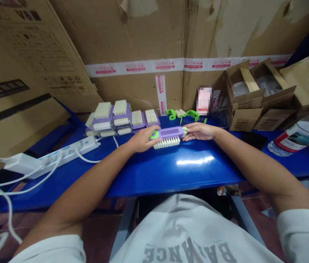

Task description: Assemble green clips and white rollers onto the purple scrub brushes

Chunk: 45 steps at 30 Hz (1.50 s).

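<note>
your left hand [142, 139]: closed around one purple scrub brush [168, 133], on the blue surface [187, 175]. brush has a slotted plastic back, one green end, and dense white bristles facing you. your right hand [199, 131]: fingers extended, fingertips touching the brush's other end; grip cannot be told. just behind, at least five similar brushes [121, 115] stand clustered, with blocky bristle faces; exact count hidden by overlap. beside them, two curved green plastic pieces [193, 115] and pale cylindrical pieces [180, 113]. to the left, one white power strip [69, 155] with smooth white cables. to the right, open cardboard cartons [243, 109].
</note>
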Tool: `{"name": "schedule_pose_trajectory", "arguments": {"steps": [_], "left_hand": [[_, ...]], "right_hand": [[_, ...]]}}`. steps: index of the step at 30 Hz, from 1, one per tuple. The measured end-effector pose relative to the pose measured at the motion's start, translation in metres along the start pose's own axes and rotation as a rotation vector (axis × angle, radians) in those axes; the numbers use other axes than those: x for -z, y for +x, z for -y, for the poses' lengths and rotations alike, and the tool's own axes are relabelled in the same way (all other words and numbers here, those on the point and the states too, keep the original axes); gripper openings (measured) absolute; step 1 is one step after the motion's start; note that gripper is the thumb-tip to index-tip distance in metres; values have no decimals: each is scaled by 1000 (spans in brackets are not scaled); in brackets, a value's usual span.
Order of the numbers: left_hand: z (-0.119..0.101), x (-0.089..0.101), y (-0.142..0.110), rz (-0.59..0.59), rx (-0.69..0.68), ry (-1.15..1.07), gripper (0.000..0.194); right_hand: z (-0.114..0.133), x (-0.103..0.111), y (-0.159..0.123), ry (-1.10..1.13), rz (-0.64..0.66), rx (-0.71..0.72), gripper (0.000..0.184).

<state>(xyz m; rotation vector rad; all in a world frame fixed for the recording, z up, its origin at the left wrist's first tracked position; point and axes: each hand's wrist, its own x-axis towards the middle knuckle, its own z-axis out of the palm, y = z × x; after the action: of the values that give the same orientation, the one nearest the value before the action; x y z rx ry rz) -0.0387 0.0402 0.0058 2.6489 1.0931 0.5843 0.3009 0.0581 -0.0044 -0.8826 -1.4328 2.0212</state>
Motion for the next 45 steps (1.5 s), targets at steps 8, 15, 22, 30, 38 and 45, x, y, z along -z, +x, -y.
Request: {"name": "schedule_pose_trajectory", "arguments": {"steps": [8,15,22,30,38,45], "left_hand": [[-1,1,-2,38,-32,57,62],[3,-3,-4,1,-110,136,68],[4,-4,-4,-8,-139,169,66],[5,-3,-5,-2,-154,176,68],[6,-4,-5,-17,-141,158,64],[7,-5,-5,-13,-171,161,66]], "right_hand": [[-4,2,6,-6,-64,-4,18],[-4,0,8,-5,-105,-7,12],[-4,-2,6,-46,-77,-10,18],[-3,-6,5,-69,-112,7,23],[-4,-7,7,-79,-128,3,23],[-3,-7,6,-80,-127,3,18]]}}
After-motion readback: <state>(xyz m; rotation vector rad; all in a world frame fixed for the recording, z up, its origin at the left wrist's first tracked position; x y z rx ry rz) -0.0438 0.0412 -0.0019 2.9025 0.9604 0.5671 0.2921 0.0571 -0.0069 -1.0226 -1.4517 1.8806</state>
